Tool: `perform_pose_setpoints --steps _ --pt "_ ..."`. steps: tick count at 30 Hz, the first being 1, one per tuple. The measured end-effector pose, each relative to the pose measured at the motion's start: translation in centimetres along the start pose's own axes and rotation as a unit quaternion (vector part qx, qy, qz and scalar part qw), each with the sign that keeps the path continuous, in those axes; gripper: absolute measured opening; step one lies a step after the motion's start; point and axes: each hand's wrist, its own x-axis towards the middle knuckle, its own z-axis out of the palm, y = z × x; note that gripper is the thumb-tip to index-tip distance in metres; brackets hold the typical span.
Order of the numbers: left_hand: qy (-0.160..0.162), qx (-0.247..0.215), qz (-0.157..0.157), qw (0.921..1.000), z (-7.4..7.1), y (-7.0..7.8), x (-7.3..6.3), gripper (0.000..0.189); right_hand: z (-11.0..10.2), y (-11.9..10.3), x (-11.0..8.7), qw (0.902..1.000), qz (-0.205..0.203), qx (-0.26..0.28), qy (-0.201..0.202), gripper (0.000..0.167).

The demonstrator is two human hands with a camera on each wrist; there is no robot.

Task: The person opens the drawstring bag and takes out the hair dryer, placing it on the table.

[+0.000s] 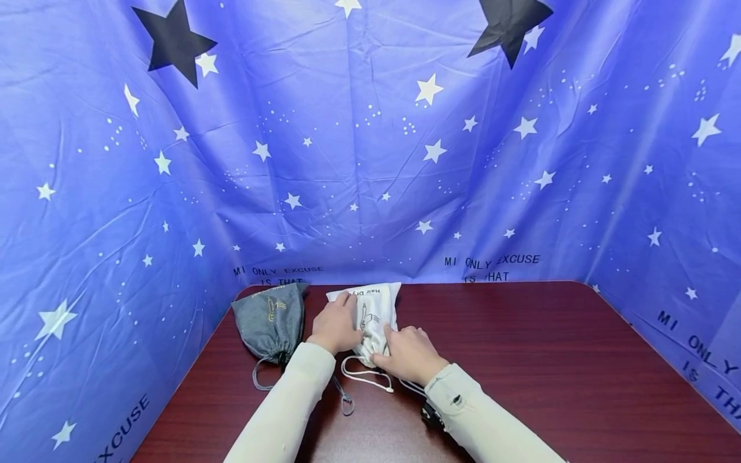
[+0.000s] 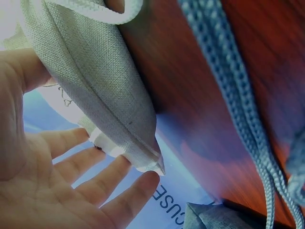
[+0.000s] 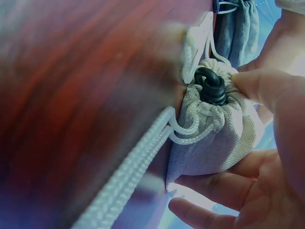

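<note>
A white drawstring bag (image 1: 370, 321) printed with a hair dryer lies near the table's back edge, its gathered mouth toward me. A black loop-ended piece (image 3: 212, 88) pokes out of that mouth in the right wrist view. My left hand (image 1: 337, 323) rests along the bag's left side, fingers spread and fairly straight. From the other side my right hand (image 1: 410, 354) touches it, thumb by the gathered neck and the other fingers extended along the side. White cords (image 1: 368, 379) trail from the mouth.
Left of the white bag lies a grey drawstring bag (image 1: 272, 325) with a gold print. Its grey cord (image 1: 346, 402) reaches out beside my left forearm. A blue star-printed curtain (image 1: 359, 161) hangs around the dark red table (image 1: 550, 360) at the back and sides.
</note>
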Motion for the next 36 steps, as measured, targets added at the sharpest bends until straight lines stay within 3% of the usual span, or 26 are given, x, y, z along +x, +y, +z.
perform_pose_setpoints --steps 16,36 --pt "0.003 -0.003 0.007 1.0000 -0.8 0.8 -1.1 0.089 -0.1 0.2 -0.8 0.9999 0.002 0.016 0.002 0.076" --pt "0.013 -0.007 0.020 0.9997 -0.4 1.2 -2.1 0.089 -0.6 0.4 -2.0 0.9996 0.005 0.026 -0.012 0.077"
